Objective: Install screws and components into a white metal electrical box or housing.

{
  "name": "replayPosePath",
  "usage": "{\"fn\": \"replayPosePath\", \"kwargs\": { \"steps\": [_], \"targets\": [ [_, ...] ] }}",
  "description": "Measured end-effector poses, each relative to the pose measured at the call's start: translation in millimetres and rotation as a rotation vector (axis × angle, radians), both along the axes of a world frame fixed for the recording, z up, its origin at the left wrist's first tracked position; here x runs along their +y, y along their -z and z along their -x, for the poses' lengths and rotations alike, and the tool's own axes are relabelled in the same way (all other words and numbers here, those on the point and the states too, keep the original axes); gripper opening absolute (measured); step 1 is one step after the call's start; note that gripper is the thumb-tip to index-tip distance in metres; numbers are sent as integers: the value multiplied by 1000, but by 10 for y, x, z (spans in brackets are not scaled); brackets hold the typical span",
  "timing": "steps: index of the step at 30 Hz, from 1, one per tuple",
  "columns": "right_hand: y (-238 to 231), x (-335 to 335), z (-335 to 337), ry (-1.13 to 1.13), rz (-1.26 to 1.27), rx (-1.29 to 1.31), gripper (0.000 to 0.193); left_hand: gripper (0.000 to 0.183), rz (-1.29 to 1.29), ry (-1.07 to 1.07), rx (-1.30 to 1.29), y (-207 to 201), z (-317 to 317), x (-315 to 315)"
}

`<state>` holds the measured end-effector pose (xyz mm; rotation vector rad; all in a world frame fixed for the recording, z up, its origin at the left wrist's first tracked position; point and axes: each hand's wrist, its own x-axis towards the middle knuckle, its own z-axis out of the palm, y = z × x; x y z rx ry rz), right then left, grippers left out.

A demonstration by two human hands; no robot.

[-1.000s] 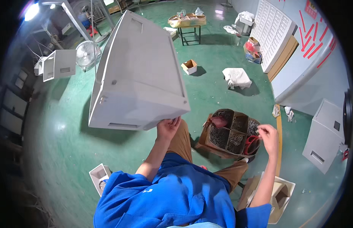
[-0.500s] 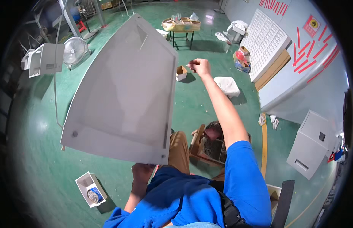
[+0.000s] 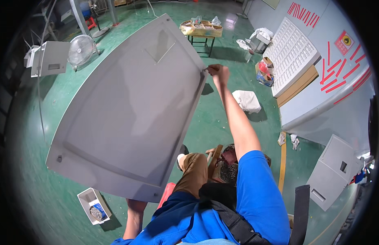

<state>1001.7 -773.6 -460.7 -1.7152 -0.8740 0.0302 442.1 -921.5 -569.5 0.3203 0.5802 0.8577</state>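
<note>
A large grey panel (image 3: 124,114) tilts up in front of me, with a rectangular cutout near its far end and a small round fitting at each near corner. My left hand (image 3: 136,206) grips its near edge from below; the fingers are mostly hidden behind it. At the panel's far right edge, my right hand (image 3: 220,74) is closed in a pinch. Its fingertips meet the rim there, and whatever small piece sits between them is too small to make out.
A wooden box (image 3: 214,162) of small dark parts lies by my knees. A white bin (image 3: 86,197) stands at lower left, a fan (image 3: 81,50) at far left. Beyond are a white-covered stool (image 3: 246,101) and a table with a divided tray (image 3: 201,32). A grey cabinet (image 3: 330,171) stands right.
The panel has swung toward the lower left, its far right edge now meeting my right hand. My left hand moved left and down with it. The small carton is now hidden behind the panel.
</note>
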Motion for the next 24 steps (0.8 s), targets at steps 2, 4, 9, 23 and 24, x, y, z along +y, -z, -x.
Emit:
{"fn": "replayPosePath", "kwargs": {
  "steps": [2,4,9,23,24],
  "targets": [
    [-46,29,-16,44,-56,16,17,55,-23,27,-35,-41,4,119],
    [-95,39,17,51,-13,-48,16,61,-43,48,-70,-80,-14,243],
    [-80,156,15,22,-20,-7,14,61,35,16,-26,-150,-13,512],
    [186,265,56,-227,184,-27,74,36,-97,25,-175,-25,-122,1192],
    [323,189,-40,-181,78,77,63,39,-212,117,-134,27,-284,1250]
  ]
}}
